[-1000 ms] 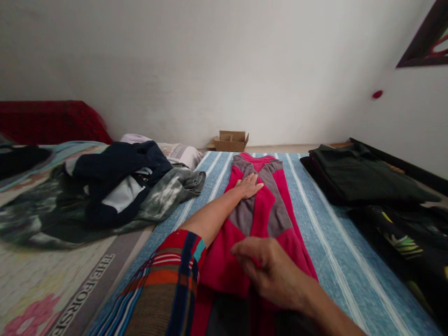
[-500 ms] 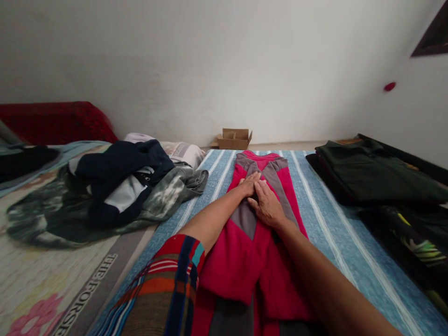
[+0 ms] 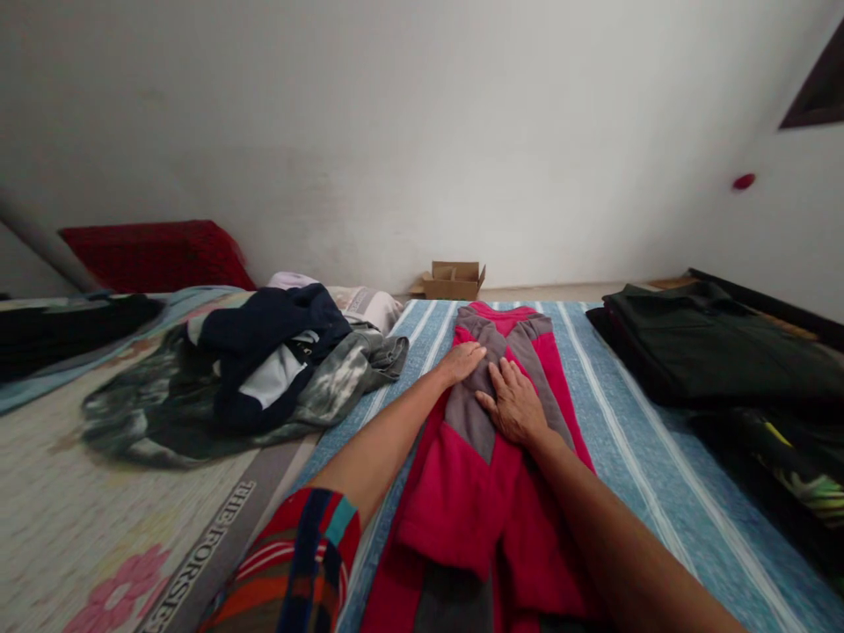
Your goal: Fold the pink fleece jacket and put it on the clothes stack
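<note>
A pink and grey long-sleeved top (image 3: 454, 501) lies lengthwise in front of me, its sleeves folded in over the body and its collar at the far end. My left hand (image 3: 462, 360) rests flat on the grey part near the top's left edge, fingers stretched out. Just to its right, my right hand (image 3: 515, 403) lies palm down on the same top with the fingers spread. Neither hand grips the fabric. The near end of the top runs out of view at the bottom.
The top lies on a blue striped sheet (image 3: 620, 431). At left, a navy and white garment (image 3: 283, 343) sits over a grey-green patterned one (image 3: 343, 378) on a floral mattress (image 3: 198, 527). Dark folded clothes (image 3: 718, 352) are stacked at right. A cardboard box (image 3: 454, 281) stands by the wall.
My hands, close together and touching before, have moved apart; the left is now at the top's left side and the right slightly nearer me. The view has shifted a little left and up.
</note>
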The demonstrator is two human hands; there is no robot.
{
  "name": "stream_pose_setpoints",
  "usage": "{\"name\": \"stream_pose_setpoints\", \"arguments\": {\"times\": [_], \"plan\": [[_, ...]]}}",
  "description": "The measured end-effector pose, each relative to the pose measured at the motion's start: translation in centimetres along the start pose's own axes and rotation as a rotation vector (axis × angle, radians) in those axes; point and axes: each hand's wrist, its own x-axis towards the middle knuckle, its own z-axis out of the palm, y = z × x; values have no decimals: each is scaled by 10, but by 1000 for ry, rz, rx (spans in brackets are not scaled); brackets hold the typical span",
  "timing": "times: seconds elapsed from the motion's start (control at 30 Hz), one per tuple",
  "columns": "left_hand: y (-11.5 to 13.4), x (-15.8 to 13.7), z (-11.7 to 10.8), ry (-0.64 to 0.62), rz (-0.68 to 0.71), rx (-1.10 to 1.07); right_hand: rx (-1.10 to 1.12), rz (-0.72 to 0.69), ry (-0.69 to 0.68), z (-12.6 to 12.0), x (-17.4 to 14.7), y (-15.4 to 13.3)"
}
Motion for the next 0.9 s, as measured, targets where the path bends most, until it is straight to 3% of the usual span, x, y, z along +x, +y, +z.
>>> {"name": "stream_pose_setpoints", "arguments": {"times": [0.2, 0.33, 0.43, 0.67, 0.9], "plan": [[-4, -96, -21, 31, -189, -121, -2, -6, -20, 0, 1, -1], [5, -142, -13, 42, -401, -491, -2, -5, -13, 1, 1, -1], [10, -155, -3, 64, -439, -589, -12, -9, -9, 1, 0, -1], [-1, -172, 6, -52, -591, -1055, -16, -12, -27, -2, -1, -2], [4, -185, 3, -44, -588, -1039, -5, -4, -52, -3, 0, -3]]}}
